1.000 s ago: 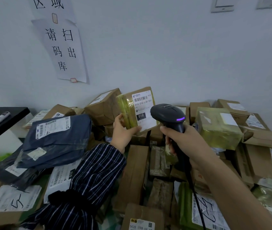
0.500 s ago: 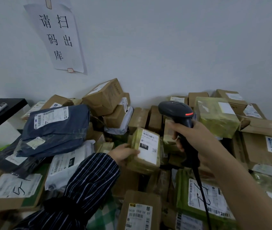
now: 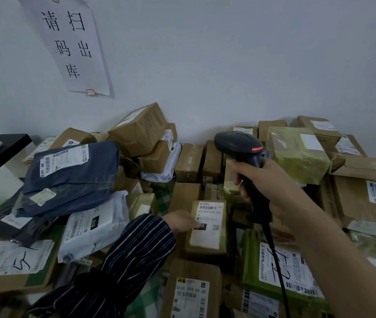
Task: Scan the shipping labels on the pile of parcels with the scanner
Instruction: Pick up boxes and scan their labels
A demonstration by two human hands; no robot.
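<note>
Over the heap of cardboard boxes and plastic mailers [image 3: 136, 131] piled against the white wall, your right hand [image 3: 271, 187] is wrapped round the grip of the black handheld scanner [image 3: 239, 145]. Its head points left and down, a red light shows on its side, and its black cable [image 3: 276, 267] hangs toward you. Lower, near the middle of the heap, lies the small brown parcel with a white shipping label [image 3: 207, 226], label up. Your left hand [image 3: 182, 222], in a dark striped sleeve, lies against that parcel's left edge with a fingertip on the label; whether it grips the parcel cannot be told. Your hands are apart, the scanner up and right of the label.
</note>
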